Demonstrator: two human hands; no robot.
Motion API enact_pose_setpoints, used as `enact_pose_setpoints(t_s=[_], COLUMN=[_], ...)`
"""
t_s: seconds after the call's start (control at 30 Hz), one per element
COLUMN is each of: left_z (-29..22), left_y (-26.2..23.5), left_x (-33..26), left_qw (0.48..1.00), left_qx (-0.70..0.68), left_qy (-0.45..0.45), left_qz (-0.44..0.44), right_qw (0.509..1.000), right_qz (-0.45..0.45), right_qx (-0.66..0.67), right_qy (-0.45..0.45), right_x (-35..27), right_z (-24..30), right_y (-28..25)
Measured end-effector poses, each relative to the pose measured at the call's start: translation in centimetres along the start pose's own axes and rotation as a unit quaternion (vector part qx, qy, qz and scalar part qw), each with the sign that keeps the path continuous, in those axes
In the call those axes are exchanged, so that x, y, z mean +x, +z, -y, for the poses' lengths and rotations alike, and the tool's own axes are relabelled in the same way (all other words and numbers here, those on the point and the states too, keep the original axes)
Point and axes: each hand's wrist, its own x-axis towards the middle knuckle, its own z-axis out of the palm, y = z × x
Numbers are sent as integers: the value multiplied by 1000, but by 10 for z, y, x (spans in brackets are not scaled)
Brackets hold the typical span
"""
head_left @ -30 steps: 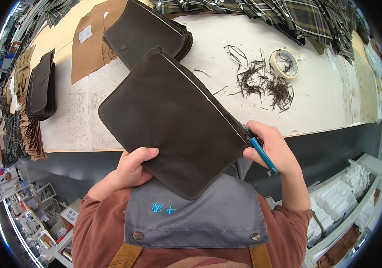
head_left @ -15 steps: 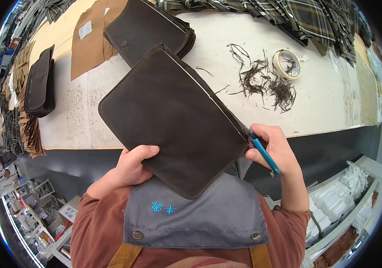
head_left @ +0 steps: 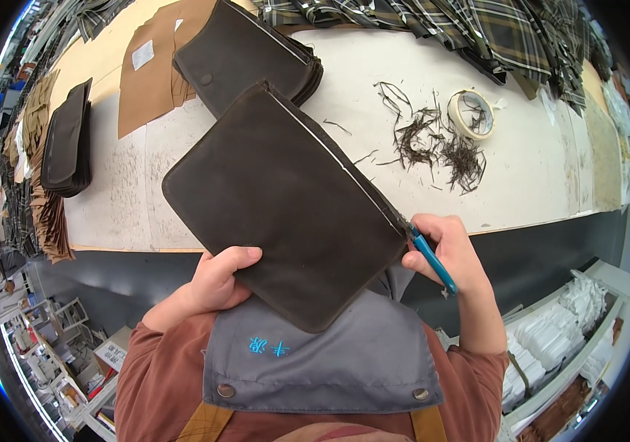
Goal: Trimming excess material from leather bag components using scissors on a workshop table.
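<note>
A flat dark brown pouch piece with rounded corners lies tilted in front of me, a pale line running along its upper right edge. My left hand pinches its lower left edge, thumb on top and fingers underneath. At the right corner, my right hand is closed around blue-handled snips. Their tip meets the end of the pale-lined edge, and the blades are mostly hidden there. Beyond the pouch piece rests a stack of similar dark brown pieces, the top one with a round button-like mark.
Dark trimmings lie beside a roll of cream tape on the white table. Plaid fabric is heaped at the far right. Brown panels and another dark stack are leftward. White bundles fill a low bin.
The pouch piece's top corner has dipped slightly toward me. My right hand and the snips have shifted slightly down and left; both hands keep their hold.
</note>
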Motion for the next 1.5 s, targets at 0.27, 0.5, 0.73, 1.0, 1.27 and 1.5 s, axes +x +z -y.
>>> enact_pose_setpoints(t_s=[0.27, 0.5, 0.73, 1.0, 1.27, 1.5], left_z=[1, 1, 0, 1, 2, 2], left_y=[-3, -4, 1, -2, -3, -5], left_x=[0, 1, 2, 2, 0, 2], left_qw=[1000, 1000, 999, 999, 998, 997], left_qx=[-11, -13, 28, -5, -7, 4], left_qy=[20, 11, -3, 0, -10, -11], left_qz=[18, 24, -22, 42, 58, 77], right_qw=[1000, 999, 998, 994, 990, 993], right_qz=[-6, -15, -24, -13, -7, -18], right_qx=[7, -6, 1, -100, -136, -113], right_qy=[-15, -50, -51, -44, -23, -26], right_x=[0, 1, 0, 4, 11, 11], right_z=[-6, -9, -10, 2, 16, 11], right_y=[3, 5, 6, 1, 0, 0])
